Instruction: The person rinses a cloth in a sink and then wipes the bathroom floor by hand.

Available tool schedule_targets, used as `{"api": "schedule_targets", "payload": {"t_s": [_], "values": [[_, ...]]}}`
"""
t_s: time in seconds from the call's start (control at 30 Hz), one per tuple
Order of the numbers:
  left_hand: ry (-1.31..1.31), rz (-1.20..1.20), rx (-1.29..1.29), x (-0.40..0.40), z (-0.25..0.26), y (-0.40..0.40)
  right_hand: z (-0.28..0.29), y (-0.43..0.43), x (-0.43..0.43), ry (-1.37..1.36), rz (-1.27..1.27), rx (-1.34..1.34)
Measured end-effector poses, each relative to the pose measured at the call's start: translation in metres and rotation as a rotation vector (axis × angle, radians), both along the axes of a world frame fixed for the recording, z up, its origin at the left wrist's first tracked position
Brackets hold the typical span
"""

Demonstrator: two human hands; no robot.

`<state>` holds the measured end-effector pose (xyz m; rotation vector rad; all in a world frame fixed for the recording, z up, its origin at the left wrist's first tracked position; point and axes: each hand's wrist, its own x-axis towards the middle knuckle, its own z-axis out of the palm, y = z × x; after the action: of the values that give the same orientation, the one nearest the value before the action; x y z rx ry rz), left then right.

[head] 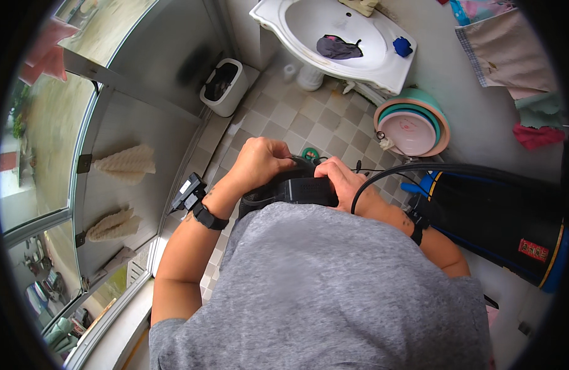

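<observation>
At my waist is a black pouch (254, 204) with a mesh side. A black box-shaped device (310, 190) with faint writing sits at it, against my grey shirt. My left hand (261, 162) pinches the pouch's far edge between thumb and bent fingers. My right hand (347, 182) has its fingers curled over the pouch's right end, beside the device; its thumb is partly hidden. A thick black cable (386, 170) arches away to the right past this hand. Thinner black cords (358, 166) with small plugs hang beyond the fingers. Both wrists wear black straps.
A white washbasin (305, 44) holds a dark wet cloth (340, 47); a blue scrubber (402, 46) lies on its rim. Nested plastic basins (407, 132) stand below. A bin (224, 88) is at left, a large black cylinder (492, 222) at right. Tiled floor (307, 108) lies ahead.
</observation>
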<state>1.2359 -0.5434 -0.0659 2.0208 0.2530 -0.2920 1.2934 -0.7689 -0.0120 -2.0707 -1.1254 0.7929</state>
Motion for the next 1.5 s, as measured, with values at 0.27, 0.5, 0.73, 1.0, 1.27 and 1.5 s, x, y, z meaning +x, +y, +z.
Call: {"api": "schedule_targets", "payload": {"t_s": [0.27,0.5,0.73,1.0,1.27,1.5], "values": [[-0.095,-0.079,0.021,0.006,0.024,-0.014,0.004,-0.009,-0.013,-0.326,-0.052,-0.058],[-0.089,-0.159,0.033,0.018,0.033,-0.024,0.009,-0.014,-0.019,-0.260,-0.030,-0.103],[-0.150,-0.185,0.018,0.016,0.029,-0.035,0.011,-0.029,-0.014,-0.165,-0.021,0.022],[-0.284,-0.180,0.100,0.007,0.040,-0.042,0.014,-0.032,0.021,0.073,-0.305,-0.230],[-0.330,-0.194,0.138,0.010,0.038,-0.039,-0.021,-0.047,0.025,0.094,-0.175,-0.127],[-0.156,-0.165,0.019,0.015,0.042,-0.029,-0.014,-0.035,0.021,-0.288,-0.285,0.082]]}}
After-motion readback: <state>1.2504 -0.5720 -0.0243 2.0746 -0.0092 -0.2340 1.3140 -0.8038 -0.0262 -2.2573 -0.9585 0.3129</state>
